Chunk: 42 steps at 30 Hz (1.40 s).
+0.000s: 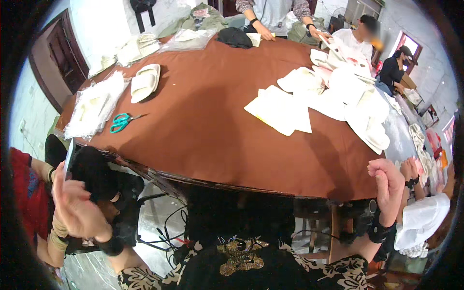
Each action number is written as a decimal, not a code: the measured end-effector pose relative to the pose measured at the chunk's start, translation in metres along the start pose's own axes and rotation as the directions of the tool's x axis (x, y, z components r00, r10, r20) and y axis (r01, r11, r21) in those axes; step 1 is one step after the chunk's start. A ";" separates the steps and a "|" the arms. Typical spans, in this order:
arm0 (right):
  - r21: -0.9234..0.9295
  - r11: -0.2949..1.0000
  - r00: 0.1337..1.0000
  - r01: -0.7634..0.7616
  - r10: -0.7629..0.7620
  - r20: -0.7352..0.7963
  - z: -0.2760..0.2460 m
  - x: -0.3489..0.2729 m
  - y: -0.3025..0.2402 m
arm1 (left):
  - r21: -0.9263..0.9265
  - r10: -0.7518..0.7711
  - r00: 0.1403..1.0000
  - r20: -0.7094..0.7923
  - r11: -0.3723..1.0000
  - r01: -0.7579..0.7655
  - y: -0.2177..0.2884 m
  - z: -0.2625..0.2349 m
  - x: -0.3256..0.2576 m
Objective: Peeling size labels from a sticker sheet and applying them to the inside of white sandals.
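One brown table (203,145); one heap of white slippers (350,89), right; one pair of teal-handled scissors (126,120), left; one thin pale slab (70,157) beside your left hand (79,205), grip indeterminable through blur; your right hand (388,186), loosely clenched.

The surface (193,140) is covered in a smooth brown sheet with a soft sheen; whether it is cloth or leatherette cannot be told. The slipper (145,83) is given a matt, pale finish, resembling moulded foam. Glossy, crinkled clear plastic is seen in the bag (87,123), while teal plastic handles are joined to metal blades on the scissors (128,118). The white sheets (278,113) look flat, smooth and papery. Dark wood is shown in the door (63,53).
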State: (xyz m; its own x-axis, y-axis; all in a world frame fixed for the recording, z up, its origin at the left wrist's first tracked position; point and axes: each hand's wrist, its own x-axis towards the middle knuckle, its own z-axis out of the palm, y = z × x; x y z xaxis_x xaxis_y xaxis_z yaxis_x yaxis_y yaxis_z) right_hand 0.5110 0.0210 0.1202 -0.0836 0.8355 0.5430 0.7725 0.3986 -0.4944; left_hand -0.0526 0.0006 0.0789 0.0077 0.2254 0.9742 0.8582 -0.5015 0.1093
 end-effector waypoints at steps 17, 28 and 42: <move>0.238 0.922 0.882 0.306 -0.368 0.293 0.093 0.193 -0.017 | 0.519 -0.495 0.561 0.663 0.845 0.132 -0.235 0.275 0.054; 0.300 0.922 0.875 0.243 -0.342 0.342 0.131 0.209 0.017 | 0.675 -0.663 0.315 0.679 0.733 0.087 -0.244 0.302 0.040; 0.333 0.888 0.837 0.318 -0.427 0.342 0.159 0.216 0.033 | 0.113 -0.516 0.644 0.564 0.822 0.559 -0.217 0.299 0.058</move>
State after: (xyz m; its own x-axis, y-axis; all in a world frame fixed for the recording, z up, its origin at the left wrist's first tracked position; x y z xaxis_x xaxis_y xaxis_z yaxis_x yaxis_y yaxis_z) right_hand 0.4187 0.2747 0.1135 -0.6155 0.6582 0.4335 0.4501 0.7451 -0.4923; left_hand -0.0844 0.3724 0.0526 -0.1482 0.8754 0.4601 0.7675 -0.1916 0.6117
